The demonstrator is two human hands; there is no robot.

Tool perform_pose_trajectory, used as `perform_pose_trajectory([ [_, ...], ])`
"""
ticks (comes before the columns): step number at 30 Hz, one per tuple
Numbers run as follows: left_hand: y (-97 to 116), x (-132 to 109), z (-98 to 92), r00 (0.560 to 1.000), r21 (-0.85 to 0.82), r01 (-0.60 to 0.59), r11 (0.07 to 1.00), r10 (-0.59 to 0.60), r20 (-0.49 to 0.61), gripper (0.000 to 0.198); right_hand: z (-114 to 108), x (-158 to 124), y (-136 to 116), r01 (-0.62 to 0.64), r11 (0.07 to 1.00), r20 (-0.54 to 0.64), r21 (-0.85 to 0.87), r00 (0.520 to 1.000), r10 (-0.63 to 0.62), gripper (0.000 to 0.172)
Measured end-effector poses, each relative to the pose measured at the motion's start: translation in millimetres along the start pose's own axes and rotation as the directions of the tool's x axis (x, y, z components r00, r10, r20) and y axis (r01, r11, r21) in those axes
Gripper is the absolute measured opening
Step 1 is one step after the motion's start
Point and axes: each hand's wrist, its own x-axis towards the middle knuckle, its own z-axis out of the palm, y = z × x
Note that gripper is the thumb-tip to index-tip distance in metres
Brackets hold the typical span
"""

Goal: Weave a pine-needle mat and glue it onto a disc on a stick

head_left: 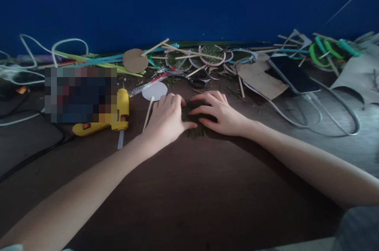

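Note:
My left hand and my right hand rest side by side on the dark table, both pressing on a small dark green woven leaf piece. The left hand's fingers curl over the piece's left edge, with the thumb lying across its lower part. Over its right half, the right hand's fingers lie stretched and slightly spread. Most of the piece is hidden under the hands. A thin wooden stick lies just left of my left hand.
A yellow glue gun lies to the left, a white disc and scissors behind the hands. Sticks, green strips and woven rings crowd the back edge. A phone with its cable and cardboard lie at the right.

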Motion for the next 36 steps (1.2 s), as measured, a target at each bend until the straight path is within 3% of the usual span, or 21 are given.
perform_pose_trajectory([
  [26, 1.7, -1.7, -5.1, 0.999, 0.097, -0.047, 0.994, 0.046, 0.012, 0.05, -1.6, 2.1, -1.8, -0.053, 0.998, 0.07, -0.035, 0.996, 0.055, 0.035],
  [31, 0.7, -1.5, -4.3, 0.998, 0.076, -0.058, 0.995, 0.058, 0.013, 0.05, -1.8, 1.7, -1.3, -0.067, 0.998, 0.028, 0.013, 0.997, 0.067, 0.037],
  [36, 0.2, -1.7, -3.4, 0.998, 0.077, -0.06, 0.995, 0.06, 0.007, 0.051, -1.0, 1.4, -0.8, -0.078, 0.997, -0.001, 0.031, 0.997, 0.078, 0.028],
])
